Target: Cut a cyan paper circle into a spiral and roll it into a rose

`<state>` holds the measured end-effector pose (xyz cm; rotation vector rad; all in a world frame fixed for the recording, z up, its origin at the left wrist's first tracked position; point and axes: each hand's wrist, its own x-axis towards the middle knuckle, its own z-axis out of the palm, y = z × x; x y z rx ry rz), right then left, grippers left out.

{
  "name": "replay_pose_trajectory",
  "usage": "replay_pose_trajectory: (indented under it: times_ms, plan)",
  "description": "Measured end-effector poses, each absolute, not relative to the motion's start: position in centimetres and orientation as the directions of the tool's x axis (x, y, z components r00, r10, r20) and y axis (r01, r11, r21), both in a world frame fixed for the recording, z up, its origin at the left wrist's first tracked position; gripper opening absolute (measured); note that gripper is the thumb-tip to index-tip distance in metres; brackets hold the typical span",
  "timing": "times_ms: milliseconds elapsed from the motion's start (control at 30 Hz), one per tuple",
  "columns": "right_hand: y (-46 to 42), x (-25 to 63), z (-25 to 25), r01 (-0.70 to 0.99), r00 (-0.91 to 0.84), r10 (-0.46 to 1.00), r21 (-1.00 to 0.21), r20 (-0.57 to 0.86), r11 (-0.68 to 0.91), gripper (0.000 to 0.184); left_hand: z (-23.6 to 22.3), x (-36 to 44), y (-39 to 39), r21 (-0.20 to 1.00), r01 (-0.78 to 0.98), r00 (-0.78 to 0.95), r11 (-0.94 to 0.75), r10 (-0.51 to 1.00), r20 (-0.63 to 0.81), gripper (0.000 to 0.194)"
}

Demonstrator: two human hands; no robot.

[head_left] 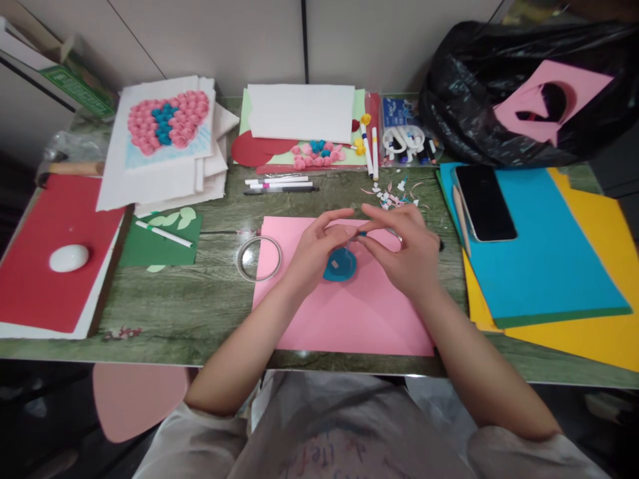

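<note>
Both hands meet above a sheet of pink paper [344, 319] at the middle of the table. Between thumb and fingertips, my left hand [319, 246] pinches the end of a blue paper piece. My right hand [407, 249] grips the same small dark-blue end from the other side, its fingers closed. Below the fingertips is the wider, rounded part of the blue paper [340, 265], with a small pale patch on it. A thin metallic edge shows by my right fingers; what it belongs to is hidden. A roll of tape [259, 259] overlaps the pink sheet's left edge.
Paper scraps [394, 194] lie behind my right hand, with pens [279, 185] farther left. At right, a phone [485, 203] rests on blue paper [549, 266] before a black plastic bag [464, 86]. A pink-and-blue flower picture [167, 120] and red paper [44, 293] are at left.
</note>
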<state>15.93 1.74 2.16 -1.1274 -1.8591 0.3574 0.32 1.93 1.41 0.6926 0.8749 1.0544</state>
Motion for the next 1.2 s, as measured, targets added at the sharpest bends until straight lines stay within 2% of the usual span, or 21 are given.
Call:
replay_pose_trajectory:
  times_ms: [167,333,533,667,867,1033,1200]
  plan:
    - [1.69,16.00,2.13,0.576,-0.213,0.771,-0.560,0.600,0.595,0.041,1.40,0.33,1.87,0.823,-0.450,0.264,0.346,0.932,-0.248,0.023]
    - [1.90,16.00,1.96,0.604,-0.244,0.735,-0.494,0.633,0.626,0.038,1.64,0.39,1.61,0.869,-0.386,0.329,0.309,0.926,-0.183,0.028]
    - [2.05,15.93,1.95,0.622,-0.283,0.685,-0.415,0.672,0.664,0.037,1.57,0.48,1.66,0.869,-0.387,0.350,0.308,0.921,-0.170,0.033]
    - [1.97,15.90,2.01,0.623,-0.282,0.685,-0.415,0.672,0.663,0.035,1.37,0.55,1.65,0.844,-0.427,0.351,0.325,0.919,-0.177,0.036]
    - [1.92,16.01,2.13,0.602,-0.294,0.694,-0.437,0.658,0.669,0.041,1.36,0.33,1.74,0.810,-0.461,0.324,0.361,0.919,-0.225,0.030]
    - [1.85,15.93,2.37,0.591,-0.276,0.692,-0.450,0.667,0.670,0.046,1.12,0.10,1.98,0.827,-0.448,0.317,0.340,0.925,-0.208,0.032]
    - [1.77,15.94,2.28,0.575,-0.288,0.738,-0.506,0.611,0.643,0.045,1.18,0.12,2.06,0.851,-0.415,0.303,0.322,0.931,-0.205,0.034]
